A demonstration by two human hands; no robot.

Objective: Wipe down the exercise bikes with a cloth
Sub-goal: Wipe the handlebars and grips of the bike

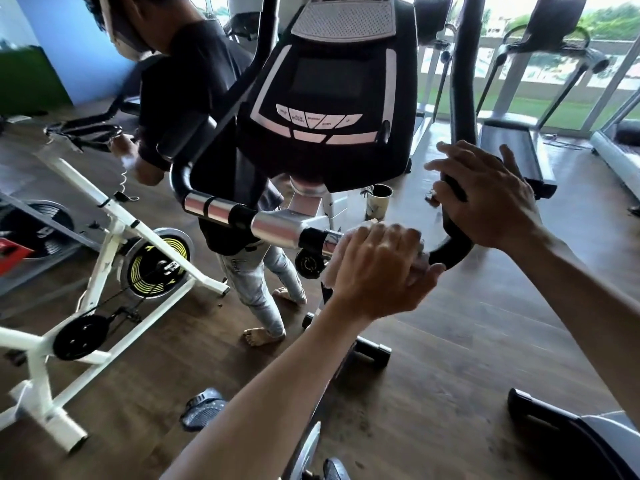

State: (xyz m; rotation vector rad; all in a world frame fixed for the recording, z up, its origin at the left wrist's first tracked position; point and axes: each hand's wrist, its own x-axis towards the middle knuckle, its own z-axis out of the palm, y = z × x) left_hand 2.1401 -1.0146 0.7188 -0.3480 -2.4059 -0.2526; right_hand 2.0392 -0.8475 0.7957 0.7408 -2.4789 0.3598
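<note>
A black exercise bike console [329,98] rises right in front of me, with a chrome and black handlebar [277,226] below it. My left hand [377,268] grips a pale cloth [330,271] wrapped round the handlebar's right chrome section. My right hand [485,195] holds the black curved grip [450,251] at the bar's right end, fingers partly spread over it. Most of the cloth is hidden under my left hand.
Another person [194,98] in a dark shirt stands barefoot behind the console, facing a white spin bike [114,230] at the left. Treadmills [512,140] line the windows at the right. A cup [379,202] stands on the wooden floor; a pedal [201,410] shows below.
</note>
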